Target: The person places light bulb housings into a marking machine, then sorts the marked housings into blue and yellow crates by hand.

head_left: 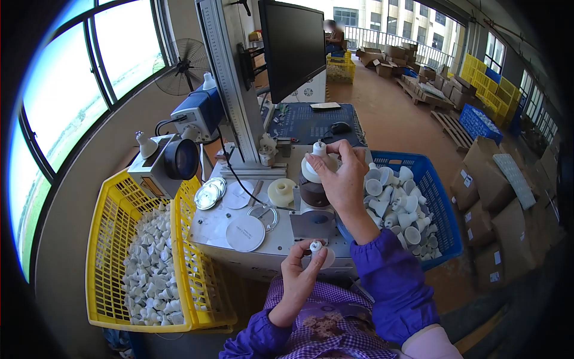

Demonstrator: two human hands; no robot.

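Observation:
My right hand [345,176] has its thumb and fingers closed around a white lamp housing [320,151], whose pin end points up. That housing sits over a white round holder [310,171] on a dark cylindrical base [314,194]. Lower down, close to my body, my left hand [297,276] pinches a second white lamp housing [317,246] near its pin end. Left of the base, a cream plastic ring [281,192] lies on the white machine table [206,232], near a white paper disc [245,233] and metal discs [207,196].
A yellow crate [100,263] full of white housings stands at left; a blue crate [448,206] of them is at right. The laser head [181,158], vertical column [230,78] and monitor [296,51] rise behind the table. Cardboard boxes [499,239] and a distant person [335,39] appear beyond.

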